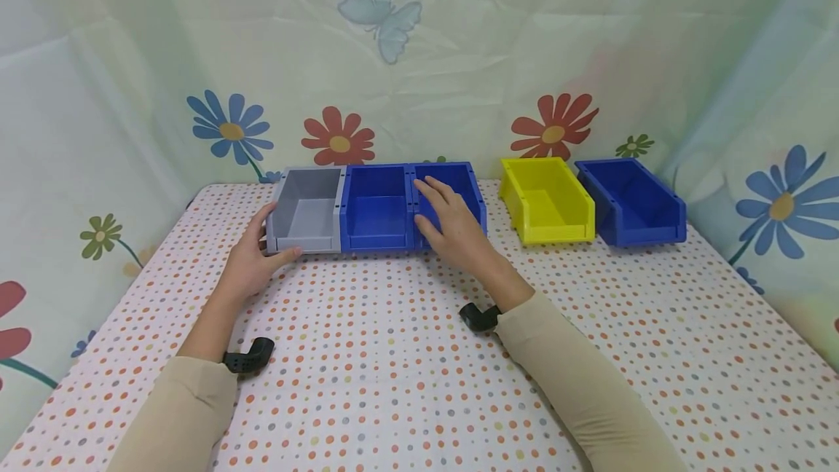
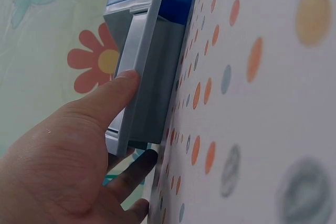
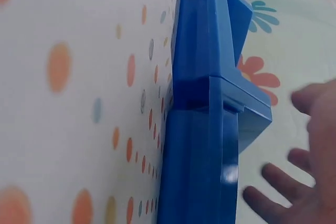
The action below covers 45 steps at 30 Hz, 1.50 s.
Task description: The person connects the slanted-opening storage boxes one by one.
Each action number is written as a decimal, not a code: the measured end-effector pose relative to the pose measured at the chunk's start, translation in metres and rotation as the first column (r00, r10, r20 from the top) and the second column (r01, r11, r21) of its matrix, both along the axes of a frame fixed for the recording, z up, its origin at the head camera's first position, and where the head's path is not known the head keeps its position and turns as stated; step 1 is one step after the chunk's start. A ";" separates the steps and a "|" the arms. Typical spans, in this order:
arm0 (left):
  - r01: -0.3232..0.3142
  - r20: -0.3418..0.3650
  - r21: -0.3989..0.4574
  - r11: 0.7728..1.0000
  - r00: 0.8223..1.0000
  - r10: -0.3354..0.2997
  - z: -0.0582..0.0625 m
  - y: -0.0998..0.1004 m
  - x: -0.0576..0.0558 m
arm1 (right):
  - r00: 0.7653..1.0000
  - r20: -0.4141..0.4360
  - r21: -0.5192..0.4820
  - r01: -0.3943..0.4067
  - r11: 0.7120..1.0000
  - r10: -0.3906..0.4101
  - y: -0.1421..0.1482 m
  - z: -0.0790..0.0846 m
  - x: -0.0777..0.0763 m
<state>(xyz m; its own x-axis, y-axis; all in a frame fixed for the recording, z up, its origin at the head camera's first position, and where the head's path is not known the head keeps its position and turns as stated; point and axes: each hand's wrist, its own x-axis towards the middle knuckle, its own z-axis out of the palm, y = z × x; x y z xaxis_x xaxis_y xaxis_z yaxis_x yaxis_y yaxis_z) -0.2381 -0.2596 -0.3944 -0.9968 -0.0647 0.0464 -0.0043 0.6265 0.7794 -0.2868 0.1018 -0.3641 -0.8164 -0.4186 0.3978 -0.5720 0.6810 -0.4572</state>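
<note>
A grey storage bin (image 1: pixel 311 221) stands at the left end of a row, side by side with a blue storage bin (image 1: pixel 378 221) and a second blue bin (image 1: pixel 462 182). My left hand (image 1: pixel 251 261) holds the grey bin by its front left corner. Its thumb lies on the front lip in the left wrist view, while the other fingers reach round the outer side, partly hidden. Over the second blue bin hovers my right hand (image 1: pixel 457 233), fingers spread and holding nothing. In the right wrist view those fingers (image 3: pixel 283 184) are apart from the bin walls.
A yellow bin (image 1: pixel 549 199) stands right of the row across a gap, with another blue bin (image 1: pixel 634 202) beside it. The bins rest on a dotted tablecloth (image 1: pixel 367 384). Behind them hangs a flowered curtain (image 1: pixel 452 79), also at both sides.
</note>
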 end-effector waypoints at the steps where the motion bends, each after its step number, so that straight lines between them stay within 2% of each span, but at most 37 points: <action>1: -0.001 -0.001 0.001 1.000 1.000 0.001 0.000 0.000 0.000 | 1.000 -0.026 -0.021 0.011 1.000 -0.011 0.000 0.001 0.001; 8: -0.002 -0.003 0.004 1.000 1.000 0.002 0.000 0.001 -0.001 | 0.982 -0.151 -0.154 0.086 0.984 -0.110 0.007 0.006 0.002; 22: -0.004 0.004 0.001 1.000 1.000 0.004 0.003 0.002 0.001 | 0.958 -0.201 -0.208 0.160 0.965 -0.203 0.040 0.010 -0.002; 29: -0.008 0.007 -0.005 1.000 1.000 0.008 0.002 0.002 0.001 | 0.948 -0.200 -0.186 0.211 0.960 -0.248 0.055 0.011 -0.003; 45: -0.004 0.005 0.006 1.000 1.000 0.004 0.001 0.001 0.000 | 0.931 -0.139 -0.230 0.302 0.925 -0.338 0.088 0.014 -0.005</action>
